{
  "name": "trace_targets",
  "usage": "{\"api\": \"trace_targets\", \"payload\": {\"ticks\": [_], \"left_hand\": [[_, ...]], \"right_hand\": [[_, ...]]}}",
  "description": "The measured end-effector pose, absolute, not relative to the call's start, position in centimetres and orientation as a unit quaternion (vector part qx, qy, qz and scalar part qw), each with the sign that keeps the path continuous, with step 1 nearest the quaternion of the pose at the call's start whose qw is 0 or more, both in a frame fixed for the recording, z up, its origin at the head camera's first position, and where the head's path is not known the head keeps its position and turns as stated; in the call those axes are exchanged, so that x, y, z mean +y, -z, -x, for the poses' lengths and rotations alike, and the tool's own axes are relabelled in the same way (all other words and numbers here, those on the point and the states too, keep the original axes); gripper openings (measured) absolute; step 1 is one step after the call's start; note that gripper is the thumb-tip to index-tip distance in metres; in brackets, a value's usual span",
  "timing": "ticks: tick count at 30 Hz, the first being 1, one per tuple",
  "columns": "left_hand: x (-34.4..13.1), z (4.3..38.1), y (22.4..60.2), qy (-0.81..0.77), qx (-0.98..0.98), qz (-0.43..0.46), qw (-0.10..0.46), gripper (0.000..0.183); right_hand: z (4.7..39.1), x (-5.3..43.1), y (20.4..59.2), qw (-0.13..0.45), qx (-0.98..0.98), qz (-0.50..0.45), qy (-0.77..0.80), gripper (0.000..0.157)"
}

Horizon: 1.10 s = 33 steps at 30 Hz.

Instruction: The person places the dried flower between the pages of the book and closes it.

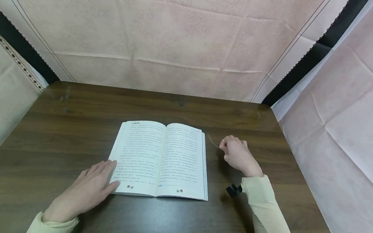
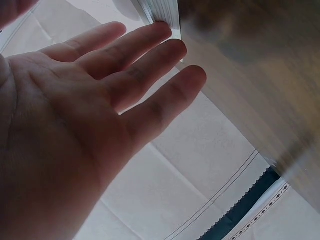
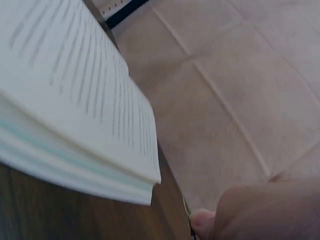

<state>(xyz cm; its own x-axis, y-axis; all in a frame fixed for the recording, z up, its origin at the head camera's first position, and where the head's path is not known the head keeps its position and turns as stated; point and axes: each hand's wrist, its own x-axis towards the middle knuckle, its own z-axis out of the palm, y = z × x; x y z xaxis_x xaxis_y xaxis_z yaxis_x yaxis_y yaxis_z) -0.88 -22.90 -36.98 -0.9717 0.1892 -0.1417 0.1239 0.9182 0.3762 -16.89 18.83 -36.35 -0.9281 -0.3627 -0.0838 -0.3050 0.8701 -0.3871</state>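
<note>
An open book (image 1: 139,156) with printed pages lies flat on the brown wooden table. My left hand (image 1: 87,187) rests at the book's lower left edge, thumb over the page corner. In the left wrist view its fingers (image 2: 145,107) stretch out straight, tips near the page edges. To the right of the book, my right hand (image 1: 238,154) pinches a thin pale cord (image 1: 213,142), which trails toward the book's upper right corner. In the right wrist view, the cord (image 3: 185,206) runs down to the thumb and fingertip, beside something small and dark mostly hidden by the hand.
The wooden table (image 1: 166,223) surrounds the book. A pale patterned cloth (image 1: 179,40) hangs behind the table, with more cloth (image 1: 344,134) along the right side and dark trim bands at the corners. A small black device (image 1: 234,190) sits at my right wrist.
</note>
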Motion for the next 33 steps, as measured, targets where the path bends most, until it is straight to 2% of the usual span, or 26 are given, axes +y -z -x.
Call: {"api": "trace_targets", "payload": {"ticks": [7,12,22,33], "left_hand": [[-22.9,0.8,36.9,-0.189,0.975,-0.079,0.083,0.067],[-22.8,0.7,36.9,-0.192,0.975,-0.074,0.087,0.068],[-22.5,0.8,37.3,-0.183,0.977,-0.068,0.087,0.068],[-22.1,0.6,37.5,-0.182,0.977,-0.066,0.089,0.068]], "right_hand": [[16.8,15.4,34.8,0.047,0.961,0.207,0.179,0.005],[16.8,12.8,34.1,0.044,0.950,0.258,0.169,0.007],[16.7,7.9,32.9,0.059,0.929,0.333,0.150,0.009],[15.9,3.6,33.7,0.101,0.905,0.395,0.122,0.006]]}}
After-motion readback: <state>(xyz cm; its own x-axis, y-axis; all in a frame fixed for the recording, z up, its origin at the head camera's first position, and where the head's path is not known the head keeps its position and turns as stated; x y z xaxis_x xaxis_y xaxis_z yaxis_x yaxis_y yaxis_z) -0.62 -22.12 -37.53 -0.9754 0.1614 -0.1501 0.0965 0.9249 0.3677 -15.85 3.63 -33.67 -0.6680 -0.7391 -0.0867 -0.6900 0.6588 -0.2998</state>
